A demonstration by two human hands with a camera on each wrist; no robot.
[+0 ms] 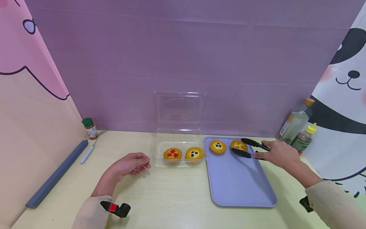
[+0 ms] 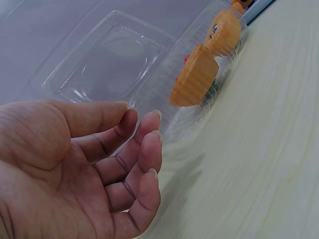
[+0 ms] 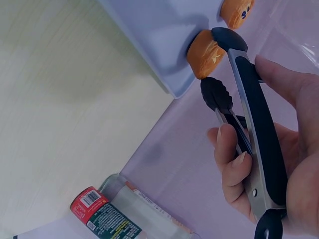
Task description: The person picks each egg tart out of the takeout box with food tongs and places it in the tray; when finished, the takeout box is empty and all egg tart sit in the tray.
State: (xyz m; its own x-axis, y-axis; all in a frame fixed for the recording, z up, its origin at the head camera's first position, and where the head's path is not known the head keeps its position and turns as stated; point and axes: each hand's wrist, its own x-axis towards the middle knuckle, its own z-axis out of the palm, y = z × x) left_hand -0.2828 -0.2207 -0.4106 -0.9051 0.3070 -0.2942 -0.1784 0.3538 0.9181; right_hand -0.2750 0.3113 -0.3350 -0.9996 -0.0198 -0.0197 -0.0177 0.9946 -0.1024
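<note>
Lower right: right hand (image 1: 281, 155) grips tongs (image 1: 242, 153) around tart (image 1: 238, 145) on tray (image 1: 241, 184). Lower left: left hand (image 1: 129, 165) near clear container (image 1: 158, 148).

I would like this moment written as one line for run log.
right hand: holds tongs around tart at tray; left hand: beside open clear box; box: two tarts; tray: another tart

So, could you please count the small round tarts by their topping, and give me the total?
Golden tart with red pieces, in the clear plastic box: 1
Golden tarts with dark dots, one in that box, one on the rectangular lilac tray: 2
Golden tart with pale yellow pattern, between the ends of the black-and-silver tongs: 1
Total: 4
</note>
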